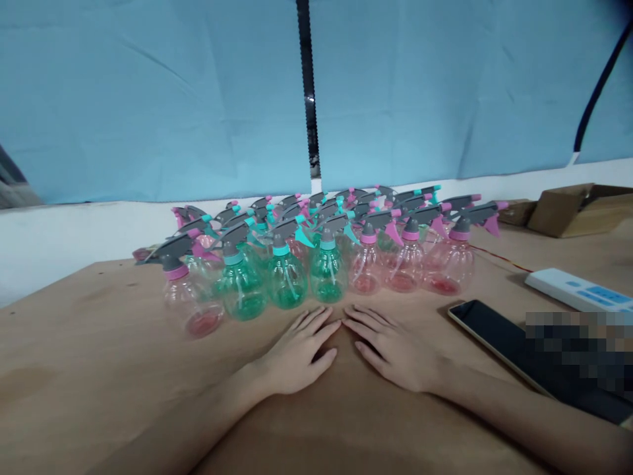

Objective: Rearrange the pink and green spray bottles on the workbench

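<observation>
Both palms face down on the wooden table. My left hand lies flat with fingers stretched out and holds nothing. Mirroring it, my right hand rests flat and unladen, its fingertips close to the left ones. Just beyond the fingers stand several spray bottles in rows. A green spray bottle with a turquoise collar is nearest to my left fingertips. Closest to my right hand is a clear pink spray bottle with a pink collar. Bottles further back are partly hidden by the front row.
A dark-screened phone lies right of my right hand. Behind it is a white device with blue panels. An open cardboard box stands at the back right. A blue sheet hangs behind the table.
</observation>
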`<state>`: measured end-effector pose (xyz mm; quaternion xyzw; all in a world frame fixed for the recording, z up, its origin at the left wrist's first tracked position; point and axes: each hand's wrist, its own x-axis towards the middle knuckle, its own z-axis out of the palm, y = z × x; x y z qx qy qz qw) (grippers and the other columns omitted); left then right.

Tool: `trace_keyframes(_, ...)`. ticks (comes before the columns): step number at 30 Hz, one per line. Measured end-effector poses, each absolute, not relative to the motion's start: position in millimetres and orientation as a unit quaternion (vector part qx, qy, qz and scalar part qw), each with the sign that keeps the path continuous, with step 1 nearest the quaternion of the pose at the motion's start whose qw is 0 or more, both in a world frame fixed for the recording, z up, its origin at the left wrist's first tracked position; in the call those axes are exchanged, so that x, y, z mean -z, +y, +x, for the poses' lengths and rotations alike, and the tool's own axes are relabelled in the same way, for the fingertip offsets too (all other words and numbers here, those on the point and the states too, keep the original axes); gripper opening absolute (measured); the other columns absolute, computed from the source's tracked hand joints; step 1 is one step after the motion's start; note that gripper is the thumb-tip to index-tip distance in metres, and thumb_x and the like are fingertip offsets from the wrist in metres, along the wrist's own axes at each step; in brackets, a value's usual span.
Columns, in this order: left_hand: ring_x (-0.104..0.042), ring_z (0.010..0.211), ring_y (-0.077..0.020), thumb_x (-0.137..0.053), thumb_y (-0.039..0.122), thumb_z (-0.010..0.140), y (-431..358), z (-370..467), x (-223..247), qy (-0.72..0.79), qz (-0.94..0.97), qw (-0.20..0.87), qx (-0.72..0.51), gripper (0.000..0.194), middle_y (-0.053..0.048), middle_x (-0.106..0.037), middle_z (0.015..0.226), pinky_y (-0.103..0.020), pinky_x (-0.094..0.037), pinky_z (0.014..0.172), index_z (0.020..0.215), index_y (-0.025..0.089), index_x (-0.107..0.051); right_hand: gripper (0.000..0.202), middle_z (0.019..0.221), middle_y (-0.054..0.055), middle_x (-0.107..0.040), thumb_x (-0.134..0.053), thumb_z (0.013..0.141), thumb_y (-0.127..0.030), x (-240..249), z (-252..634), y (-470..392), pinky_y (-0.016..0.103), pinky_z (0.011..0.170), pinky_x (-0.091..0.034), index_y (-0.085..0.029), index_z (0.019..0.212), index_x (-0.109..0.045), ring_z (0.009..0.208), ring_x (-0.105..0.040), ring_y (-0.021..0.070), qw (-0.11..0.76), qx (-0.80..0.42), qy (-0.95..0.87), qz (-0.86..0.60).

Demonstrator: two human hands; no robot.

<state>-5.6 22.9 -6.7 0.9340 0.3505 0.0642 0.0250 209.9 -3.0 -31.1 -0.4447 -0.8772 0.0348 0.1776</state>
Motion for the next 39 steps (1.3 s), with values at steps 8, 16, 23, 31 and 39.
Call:
trace_keyframes(8,-0.029,0.132,-0.0240,-0.038,0.033,0.089,21.5,-3.9,6.1,0.349,0.935,0.017,-0.064,0.044,-0.011,-0.034,0.142,-0.046,-0.030,0.105,0.130,0.018,-0.043,0.044,0.136,0.011,-0.043,-0.037,0.090,-0.026,35.2,210.6,-3.9,0.047,0.105,-0.030,-0.015,0.132,-0.044,0.128,-0.034,0.0236,0.209,-0.024,-0.877,-0.431)
trace_keyframes(16,-0.031,0.131,-0.0238,-0.040,0.032,0.088,22.4,-4.3,8.9,0.344,0.934,0.023,-0.090,0.042,-0.010,-0.038,0.140,-0.045,-0.031,0.105,0.128,0.019,-0.045,0.043,0.136,0.011,-0.044,-0.035,0.091,-0.027,35.2,210.7,-3.7,0.048,0.104,-0.031,-0.016,0.132,-0.044,0.128,-0.034,0.0244,0.213,-0.027,-0.876,-0.432)
trace_keyframes(23,-0.030,0.131,-0.0247,-0.039,0.032,0.089,21.5,-4.3,7.9,0.343,0.936,0.023,-0.080,0.044,-0.012,-0.037,0.140,-0.046,-0.031,0.105,0.129,0.017,-0.044,0.043,0.136,0.012,-0.044,-0.036,0.091,-0.026,34.9,210.4,-3.8,0.046,0.105,-0.030,-0.013,0.130,-0.045,0.128,-0.034,0.0244,0.202,-0.017,-0.878,-0.433)
trace_keyframes(31,-0.031,0.131,-0.0243,-0.040,0.033,0.088,22.0,-4.8,9.2,0.342,0.935,0.023,-0.091,0.043,-0.011,-0.038,0.140,-0.046,-0.031,0.105,0.128,0.019,-0.045,0.043,0.136,0.010,-0.044,-0.036,0.091,-0.027,37.3,210.9,-3.5,0.047,0.104,-0.031,-0.016,0.132,-0.044,0.128,-0.034,0.0237,0.215,-0.023,-0.876,-0.431)
trace_keyframes(39,-0.030,0.131,-0.0248,-0.038,0.032,0.089,22.0,-3.7,7.4,0.345,0.935,0.021,-0.076,0.044,-0.012,-0.036,0.141,-0.046,-0.030,0.105,0.130,0.016,-0.044,0.043,0.136,0.010,-0.044,-0.036,0.090,-0.026,36.0,210.8,-3.3,0.045,0.104,-0.031,-0.014,0.131,-0.045,0.127,-0.035,0.0235,0.203,-0.011,-0.879,-0.431)
